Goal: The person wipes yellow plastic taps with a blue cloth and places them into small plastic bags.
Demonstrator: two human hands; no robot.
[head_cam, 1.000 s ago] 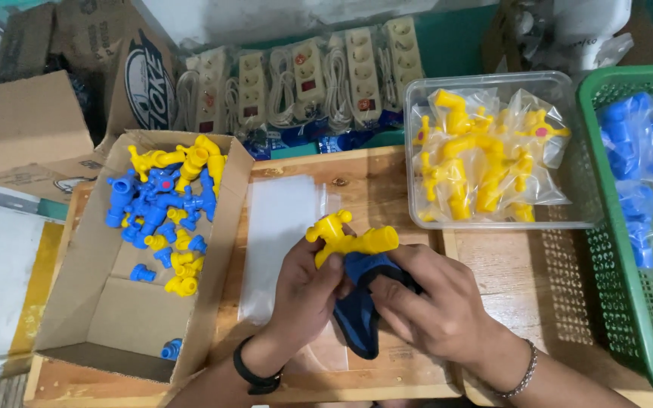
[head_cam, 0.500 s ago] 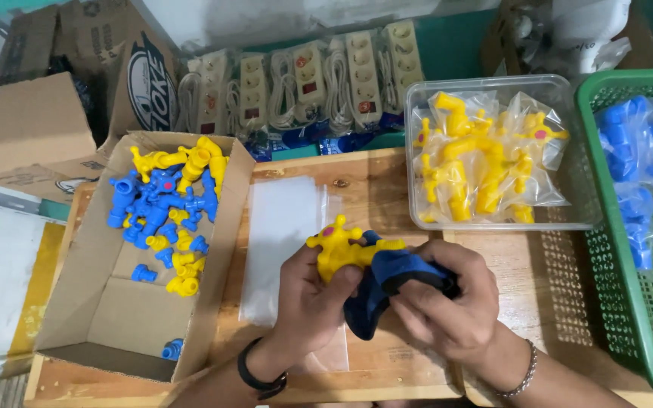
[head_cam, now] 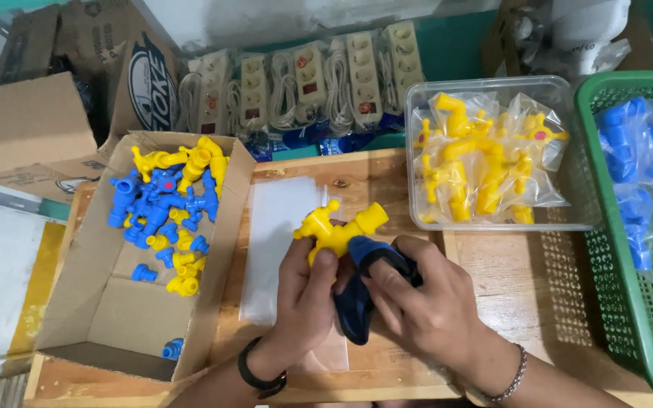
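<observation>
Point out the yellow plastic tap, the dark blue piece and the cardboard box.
yellow plastic tap (head_cam: 339, 229), head view, on its body.
dark blue piece (head_cam: 353, 313), head view, lower end.
cardboard box (head_cam: 224, 249), head view, right wall.

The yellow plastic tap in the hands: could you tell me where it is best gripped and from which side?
Probably by its thick middle body, from the near left side, where the left hand pinches the yellow tap now. The spout and handle stick out and away, and the right hand with the dark blue tool fills the right.

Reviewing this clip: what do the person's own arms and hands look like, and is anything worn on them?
Both forearms are bare, with no sleeves or gloves. The left hand has a black band on its wrist. The right hand has a thin beaded metal bracelet on its wrist.
</observation>
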